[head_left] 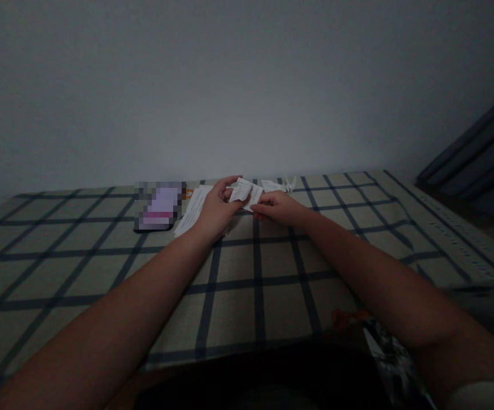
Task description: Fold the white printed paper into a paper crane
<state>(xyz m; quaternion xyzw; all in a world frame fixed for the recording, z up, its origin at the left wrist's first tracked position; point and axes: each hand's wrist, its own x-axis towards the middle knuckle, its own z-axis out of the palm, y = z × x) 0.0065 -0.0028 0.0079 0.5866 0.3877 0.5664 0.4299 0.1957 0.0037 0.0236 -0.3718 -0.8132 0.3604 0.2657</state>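
Left hand (217,209): grasping a creased white paper piece (241,190)
Right hand (276,206): pinching its lower right edge
Paper piece: between both hands, over beige-and-blue checked cloth (236,259)

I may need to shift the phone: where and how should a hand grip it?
Take the phone by its near left corner, thumb on top, probably from the left: it lies screen-up, printed paper crowds its right, checked cloth borders its left.
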